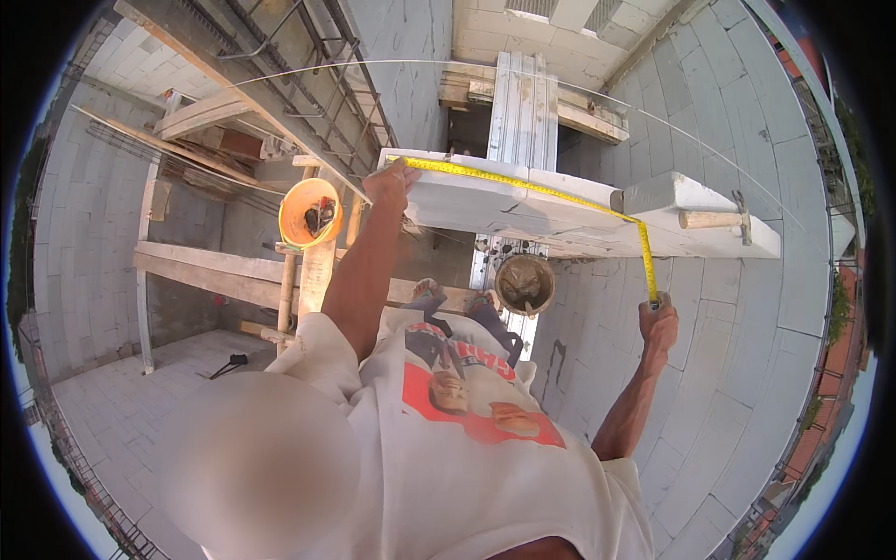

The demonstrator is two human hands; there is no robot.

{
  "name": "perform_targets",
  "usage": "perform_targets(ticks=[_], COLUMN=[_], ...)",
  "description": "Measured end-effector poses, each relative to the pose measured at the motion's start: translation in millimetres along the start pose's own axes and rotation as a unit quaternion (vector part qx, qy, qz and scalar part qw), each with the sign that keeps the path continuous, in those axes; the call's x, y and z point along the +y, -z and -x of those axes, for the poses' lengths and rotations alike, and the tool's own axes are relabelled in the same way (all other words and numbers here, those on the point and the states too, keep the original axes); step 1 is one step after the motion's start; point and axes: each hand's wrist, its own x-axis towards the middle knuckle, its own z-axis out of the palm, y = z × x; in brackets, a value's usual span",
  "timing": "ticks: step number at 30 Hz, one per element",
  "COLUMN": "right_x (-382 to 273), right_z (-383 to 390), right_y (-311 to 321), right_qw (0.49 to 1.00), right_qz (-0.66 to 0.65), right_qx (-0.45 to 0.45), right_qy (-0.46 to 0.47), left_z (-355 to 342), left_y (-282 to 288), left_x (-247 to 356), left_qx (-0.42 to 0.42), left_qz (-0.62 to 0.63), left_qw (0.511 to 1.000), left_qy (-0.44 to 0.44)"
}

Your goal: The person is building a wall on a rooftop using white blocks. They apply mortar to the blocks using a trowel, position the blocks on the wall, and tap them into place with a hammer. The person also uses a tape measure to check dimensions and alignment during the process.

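Note:
A yellow tape measure (523, 182) stretches along the top of a white block wall (467, 205). My left hand (390, 183) is closed on the tape's end at the wall's left end. Past a loose block (677, 192) lying on the wall, the blade bends sharply down toward me. There my right hand (659, 327) is closed around the tape's case, held off the wall's near side; its fingers mostly hide the case. A hammer (714, 220) with a wooden handle rests by the wall's right end. Below the wall stands a round bucket (525, 283) of grey mortar.
An orange bucket (308, 213) with tools inside stands left of my left arm, by wooden poles. A rebar cage (345, 84) rises at upper left. Metal decking (523, 107) runs beneath the wall. A thin white line (653, 119) arcs across. Timber planks (215, 271) lie at left.

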Motion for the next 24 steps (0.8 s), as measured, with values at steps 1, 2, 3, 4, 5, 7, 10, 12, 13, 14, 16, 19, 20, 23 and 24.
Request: perform_targets(ticks=[1, 2, 3, 4, 5, 7, 10, 12, 13, 14, 16, 19, 20, 23, 24], right_x=[3.8, 3.5, -0.5, 2.8, 0.1, 4.0, 2.7, 7.0, 8.1, 10.5, 11.3, 14.2, 14.9, 19.9, 21.4], right_z=[0.0, -3.7, -3.0, -0.1, -0.9, -2.2, 1.0, 2.3, 2.9, 2.6, 2.4, 1.1, 0.6, -0.5, -1.7], right_y=[1.1, -3.5, -1.3, -1.2, 0.8, -1.4, 1.8, -3.1, -5.1, -5.6, -6.3, -8.4, -8.1, -4.5, -3.4], right_qw=[1.000, 1.000, 0.999, 1.000, 1.000, 0.999, 0.999, 0.999, 0.998, 0.998, 0.998, 0.998, 0.998, 0.998, 0.999], right_qz=[-0.006, 0.011, 0.009, 0.010, 0.002, -0.017, -0.030, -0.042, -0.049, -0.050, -0.052, -0.057, -0.058, -0.054, -0.053], right_qx=[0.001, 0.010, 0.032, 0.029, 0.028, 0.028, 0.005, 0.015, 0.019, 0.019, 0.018, 0.035, 0.029, 0.015, 0.010], right_qy=[-0.014, -0.007, 0.005, -0.008, -0.007, -0.007, -0.025, -0.022, -0.017, -0.020, -0.021, -0.009, -0.005, 0.000, 0.004], left_z=[6.6, 3.4, -7.4, 12.4, 13.2, 7.6, 4.2, 0.5, -3.5, -7.9, -14.4, -23.0, -25.7, -18.0, -20.2], left_y=[-4.1, 4.2, 10.2, 0.0, 3.2, 0.2, 1.5, 5.0, 6.3, 4.8, 5.1, 9.4, 10.4, 1.0, 3.4], left_x=[0.3, 0.2, -0.7, 4.6, 5.8, 9.3, 9.1, 8.1, 7.8, 6.0, 4.4, 4.3, 3.7, 1.7, 1.0], left_qx=[-0.012, -0.039, -0.035, -0.067, -0.067, -0.073, -0.081, -0.082, -0.082, -0.069, -0.038, -0.047, -0.039, -0.029, -0.031], left_qz=[-0.012, 0.011, 0.027, -0.024, -0.034, -0.049, -0.059, -0.048, -0.042, -0.043, -0.043, -0.032, -0.036, -0.047, -0.048], left_qw=[1.000, 0.999, 0.999, 0.997, 0.997, 0.995, 0.994, 0.995, 0.995, 0.996, 0.998, 0.998, 0.998, 0.998, 0.998], left_qy=[0.007, -0.007, -0.003, 0.025, 0.033, 0.037, 0.034, 0.030, 0.031, 0.028, 0.019, 0.021, 0.019, 0.013, 0.007])
